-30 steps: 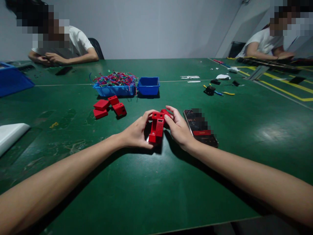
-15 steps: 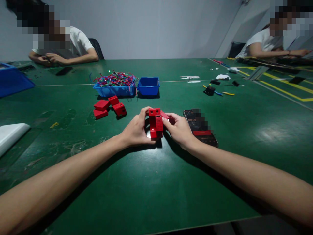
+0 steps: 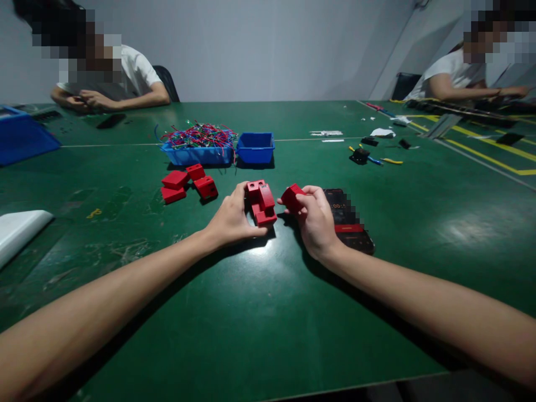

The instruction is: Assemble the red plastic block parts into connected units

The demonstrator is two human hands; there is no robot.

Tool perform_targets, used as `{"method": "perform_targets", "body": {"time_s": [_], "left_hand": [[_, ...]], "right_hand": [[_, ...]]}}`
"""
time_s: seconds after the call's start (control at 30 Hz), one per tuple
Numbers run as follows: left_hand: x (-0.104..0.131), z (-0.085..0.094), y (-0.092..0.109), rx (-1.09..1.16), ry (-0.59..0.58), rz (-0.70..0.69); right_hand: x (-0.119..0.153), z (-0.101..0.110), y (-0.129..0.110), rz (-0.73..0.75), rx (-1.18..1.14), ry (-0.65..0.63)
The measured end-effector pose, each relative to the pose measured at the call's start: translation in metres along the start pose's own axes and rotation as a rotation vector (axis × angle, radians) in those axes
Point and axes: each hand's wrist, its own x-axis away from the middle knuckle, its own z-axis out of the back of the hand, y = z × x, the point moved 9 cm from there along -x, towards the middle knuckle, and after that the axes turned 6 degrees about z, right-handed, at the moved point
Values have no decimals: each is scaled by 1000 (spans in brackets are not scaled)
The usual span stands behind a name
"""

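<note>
My left hand (image 3: pixel 233 215) is closed around a red plastic housing (image 3: pixel 263 206), an open frame with two round holes at its far end. The fingers run along its left side and the thumb along its near edge. A smaller red block with a ribbed face (image 3: pixel 293 198) is pinched between the thumb and fingers of my right hand (image 3: pixel 316 220). The two red parts are apart, with a narrow gap between them. Beyond my left hand, several more red plastic parts (image 3: pixel 176 179) lie in a loose group on the green table (image 3: pixel 268 312).
A blue bin heaped with coloured wires (image 3: pixel 199 153) stands next to a smaller blue bin (image 3: pixel 255 149). A phone (image 3: pixel 349 229) lies by my right hand. Pliers (image 3: pixel 391 161) and black pieces sit farther right. Two people (image 3: pixel 140 72) work across the table.
My right hand has drawn the ribbed red block away to the right, off the housing. My left hand has tilted the housing, so its open inside shows more.
</note>
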Motion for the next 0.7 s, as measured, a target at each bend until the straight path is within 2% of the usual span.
{"method": "perform_targets", "body": {"time_s": [0.13, 0.27, 0.33, 0.43, 0.57, 0.7], "left_hand": [[-1, -3, 3, 41, -40, -28], [3, -6, 10, 60, -73, -133], [6, -5, 15, 65, -81, -203], [9, -3, 22, 60, -84, -296], [11, -3, 23, 22, -58, -329], [12, -5, 21, 3, -42, -329]], "right_hand": [[12, -11, -30, 303, 162, -108], [36, -31, -55, 567, 360, -326], [51, -40, -69, 768, 496, -419], [71, -52, -77, 986, 634, -560], [84, -57, -75, 1166, 663, -644], [84, -60, -64, 1176, 776, -710]]}}
